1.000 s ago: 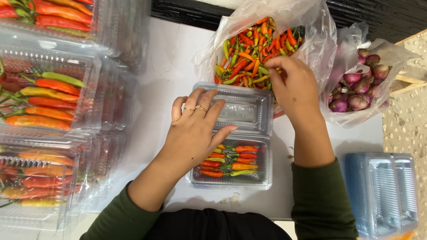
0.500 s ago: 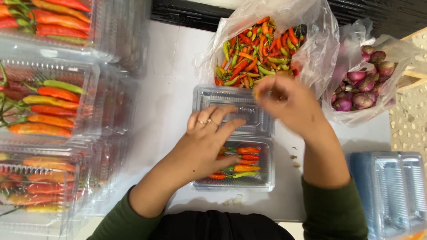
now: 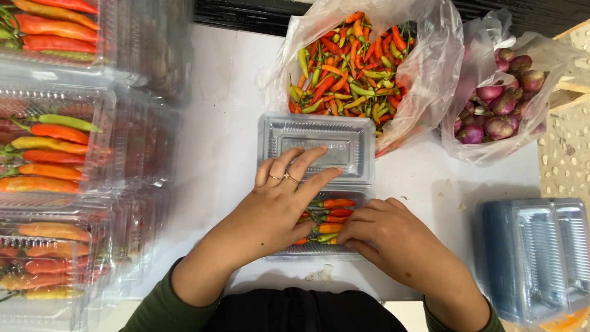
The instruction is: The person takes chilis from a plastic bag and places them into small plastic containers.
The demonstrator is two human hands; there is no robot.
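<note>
A clear plastic clamshell box (image 3: 319, 144) lies open on the white table, its lid flat toward the back. Its near half holds small red, orange and green chillies (image 3: 329, 216). My left hand (image 3: 276, 209), with rings on two fingers, rests palm down across the hinge and the left part of the filled half, fingers spread. My right hand (image 3: 387, 237) lies over the right side of the filled half with fingers curled onto the chillies. Whether it grips any is hidden.
An open plastic bag of mixed small chillies (image 3: 353, 71) sits behind the box, and a bag of red shallots (image 3: 501, 107) to its right. Stacked closed boxes of large chillies (image 3: 55, 154) fill the left. A stack of empty clear boxes (image 3: 541, 258) stands at the right.
My right hand has come down from the chilli bag to the filled half of the box. My left hand has stayed on the box, shifting slightly.
</note>
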